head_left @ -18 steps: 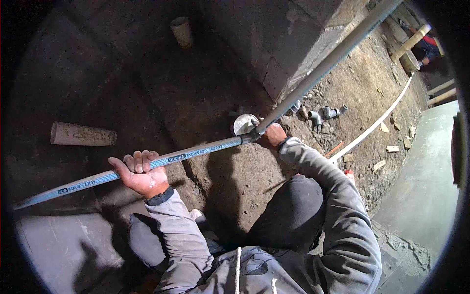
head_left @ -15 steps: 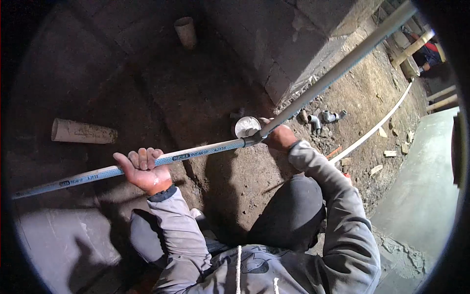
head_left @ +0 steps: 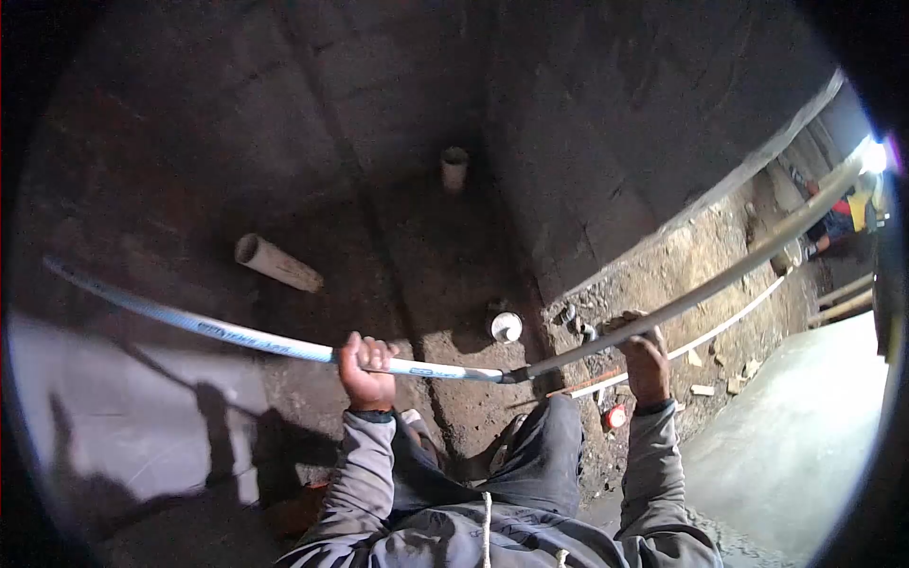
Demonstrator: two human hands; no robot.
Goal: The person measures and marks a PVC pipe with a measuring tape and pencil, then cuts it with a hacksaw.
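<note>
My left hand is closed round a pale pipe with blue markings, left of the joint. A dark elbow-like fitting links this pipe to a long grey pipe, which rises to the upper right. My right hand grips the grey pipe from below, some way right of the fitting; its fingers are partly hidden behind the pipe. Both pipes are held up off the ground in front of my knees. Beyond the fitting, an opened can with white contents stands on the dirt floor.
Two pipe stubs stick out, one at the left and one near the corner. Grey pipe fittings, a red-and-white round object and a long white strip lie at right. Another person is at far right.
My right hand has shifted away from the fitting, rightward along the grey pipe. My left hand has closed round its pipe. The view has moved, and the floor looks farther away.
</note>
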